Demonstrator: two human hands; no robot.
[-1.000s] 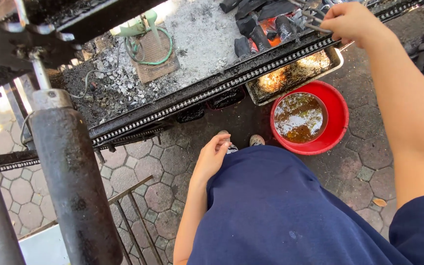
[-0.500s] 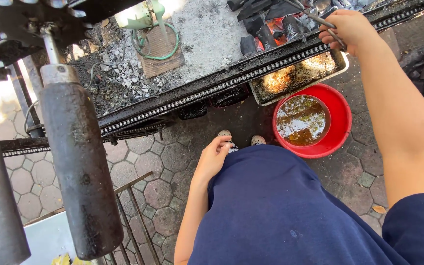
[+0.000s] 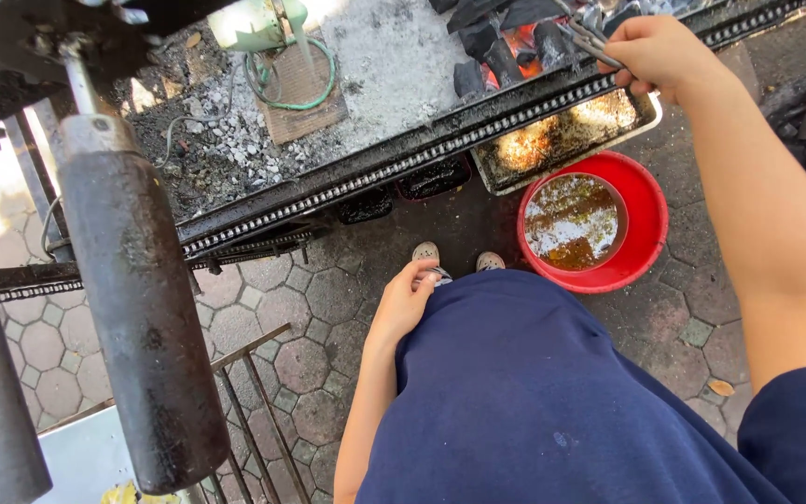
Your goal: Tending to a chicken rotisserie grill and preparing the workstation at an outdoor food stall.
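Metal tongs (image 3: 585, 37) gripped in closed right hand (image 3: 655, 54), tips among glowing charcoal (image 3: 515, 42) at far end of grill (image 3: 375, 177). Left hand (image 3: 405, 303) loosely open, resting empty against thigh. Risk judged: burn to right hand from embers close by; red basin (image 3: 641, 219) of brown liquid easily kicked by shoes (image 3: 457, 259). Counted: one tongs, one basin, one drip tray (image 3: 562, 140), two shoes.
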